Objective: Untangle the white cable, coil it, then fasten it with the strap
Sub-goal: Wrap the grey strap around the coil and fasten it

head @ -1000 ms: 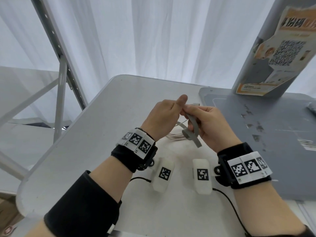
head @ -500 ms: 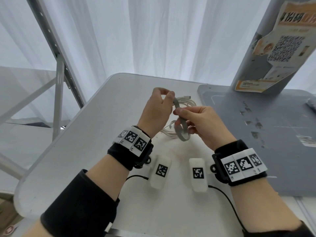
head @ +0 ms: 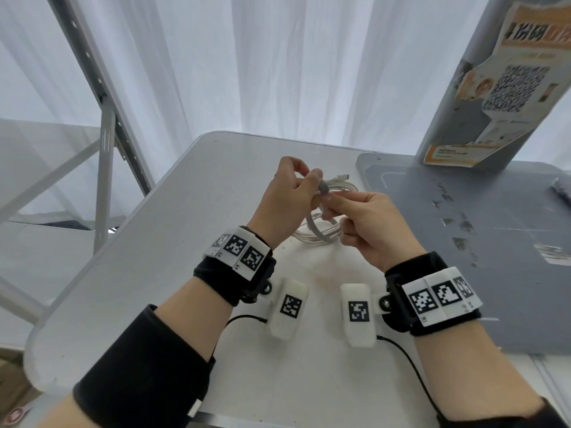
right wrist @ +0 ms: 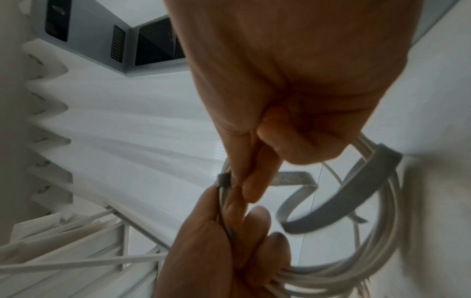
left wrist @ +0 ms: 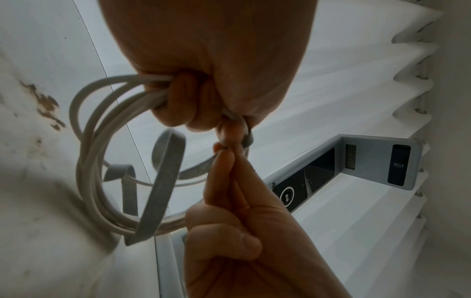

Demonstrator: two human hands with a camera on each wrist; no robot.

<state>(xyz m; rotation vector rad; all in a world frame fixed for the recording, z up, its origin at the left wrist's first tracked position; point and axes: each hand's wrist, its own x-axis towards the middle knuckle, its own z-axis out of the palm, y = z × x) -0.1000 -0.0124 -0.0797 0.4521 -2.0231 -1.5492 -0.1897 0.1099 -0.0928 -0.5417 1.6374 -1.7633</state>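
Observation:
The white cable (head: 338, 186) is coiled in several loops and held above the white table (head: 173, 230). My left hand (head: 309, 180) grips the bundled loops at one spot, also seen as the cable (left wrist: 86, 141) hanging from the left hand (left wrist: 203, 113). A grey strap (head: 323, 188) crosses the bundle at that spot. My right hand (head: 327, 199) pinches the strap between thumb and forefinger, right against the left fingers. In the wrist views the strap (left wrist: 165, 181) (right wrist: 356, 191) trails in a loose loop through the cable (right wrist: 382, 242), below the right hand (right wrist: 244, 189).
A grey mat (head: 463, 242) covers the table's right side, with a grey post carrying an orange-and-white poster (head: 509, 88) at its far edge. White curtains hang behind. A metal frame (head: 105, 118) stands to the left of the table.
Both hands have moved away from me with the coil. The strap, which hung slack between the hands, now sits at the bundle by the left fingers.

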